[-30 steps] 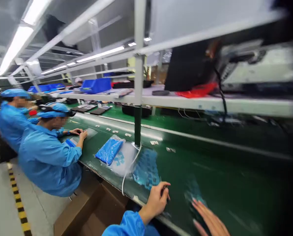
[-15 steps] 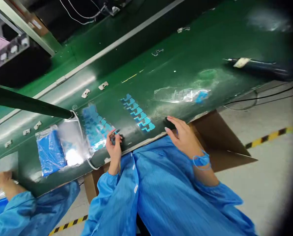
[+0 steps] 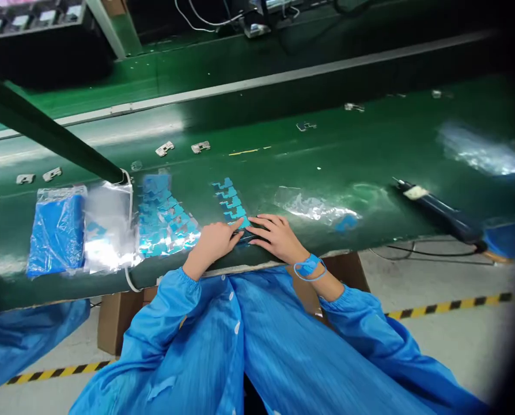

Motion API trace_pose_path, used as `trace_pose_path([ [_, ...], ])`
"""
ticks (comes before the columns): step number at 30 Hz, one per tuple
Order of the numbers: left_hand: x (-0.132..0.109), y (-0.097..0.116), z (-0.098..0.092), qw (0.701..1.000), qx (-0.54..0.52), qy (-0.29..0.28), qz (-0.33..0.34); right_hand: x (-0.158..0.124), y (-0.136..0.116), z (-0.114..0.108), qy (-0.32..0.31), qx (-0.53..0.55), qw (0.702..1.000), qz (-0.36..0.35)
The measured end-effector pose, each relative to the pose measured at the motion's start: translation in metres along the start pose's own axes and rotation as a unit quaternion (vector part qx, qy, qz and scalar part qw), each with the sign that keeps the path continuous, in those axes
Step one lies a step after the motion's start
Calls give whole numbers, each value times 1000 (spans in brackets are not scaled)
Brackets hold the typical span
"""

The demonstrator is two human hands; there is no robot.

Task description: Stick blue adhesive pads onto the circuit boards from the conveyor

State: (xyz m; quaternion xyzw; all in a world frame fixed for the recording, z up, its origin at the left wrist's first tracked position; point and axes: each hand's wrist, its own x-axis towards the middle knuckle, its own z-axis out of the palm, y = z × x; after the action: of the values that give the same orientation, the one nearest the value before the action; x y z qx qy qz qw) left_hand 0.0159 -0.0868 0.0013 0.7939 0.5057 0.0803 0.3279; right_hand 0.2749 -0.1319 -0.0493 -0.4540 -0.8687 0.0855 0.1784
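My left hand [image 3: 214,243] rests at the near end of a row of shiny blue film pieces [image 3: 231,199]. Its thumb and index finger close around the edge of a small dark part [image 3: 247,235], mostly hidden between my hands. From the other side, my right hand [image 3: 280,237], with a blue band at the wrist, reaches in with fingers stretched out and spread low on the green bench. Its fingertips touch or nearly touch the same part. Left of my left hand lies a clear sheet of many blue film pieces [image 3: 165,219].
A blue packet in plastic [image 3: 56,233] and a clear bag [image 3: 108,230] lie left, near a slanting green post [image 3: 67,135]. Several small metal parts [image 3: 200,147] dot the bench [image 3: 266,173]. Crumpled film [image 3: 313,206] and a black electric screwdriver [image 3: 439,210] lie right. A co-worker's blue sleeve [image 3: 33,328] shows left.
My view has turned and shifted. My left hand has moved right with the small dark part to the blue row, and my right hand has come in left to meet it.
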Motion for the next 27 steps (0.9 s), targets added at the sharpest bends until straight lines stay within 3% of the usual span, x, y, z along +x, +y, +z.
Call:
trace_pose_path([
  [6,-6,1,-6,999,20,-22,-30,15,-3,-19,79,-33,985,-152],
  [10,-11,0,-10,999,-33,-18,-36,17,-13,-53,78,98,978,-169],
  [13,-5,-4,-17,993,-119,-1,-21,29,-10,-68,95,254,958,-94],
  [16,23,-12,-26,971,-237,38,-3,64,7,-55,196,359,908,90],
  [19,61,-21,-35,931,-351,99,16,116,23,-22,282,496,783,248],
  [21,81,-25,-38,901,-404,154,20,146,29,-2,277,588,705,283],
  [22,89,-27,-38,887,-425,178,19,156,31,6,260,616,686,288],
  [27,100,-35,-30,831,-509,223,3,169,36,23,176,635,699,277],
])
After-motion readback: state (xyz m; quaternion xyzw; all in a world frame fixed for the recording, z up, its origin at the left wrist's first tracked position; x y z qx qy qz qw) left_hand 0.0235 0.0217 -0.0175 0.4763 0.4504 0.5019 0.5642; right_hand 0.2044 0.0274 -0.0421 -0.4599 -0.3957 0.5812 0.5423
